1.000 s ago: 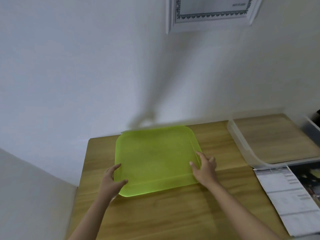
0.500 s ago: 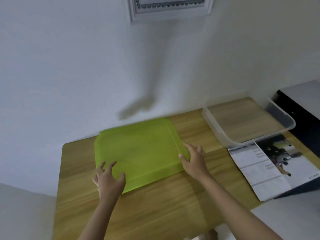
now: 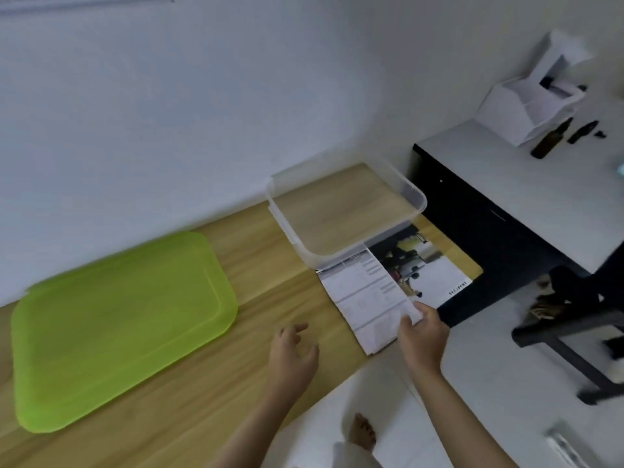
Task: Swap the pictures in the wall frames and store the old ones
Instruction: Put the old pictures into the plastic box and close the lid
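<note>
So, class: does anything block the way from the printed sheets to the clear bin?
Nothing visible does. The right hand pinches the printed sheets at their near corner; the open clear bin sits just behind them, its lime lid lying off to the left.

I see bare wood on the surface [image 3: 270, 265] between the green lid [image 3: 118, 329] on the left and the clear plastic bin [image 3: 344, 214] at the back right; my left hand [image 3: 293, 356] hovers over that gap. The bin sits against the wall, its near rim just beside the printed sheets [image 3: 388, 288], which cover the right end of the surface. My right hand [image 3: 422, 336] pinches the sheets' near corner. Right of the surface stands a dark cabinet [image 3: 472, 214].
</note>
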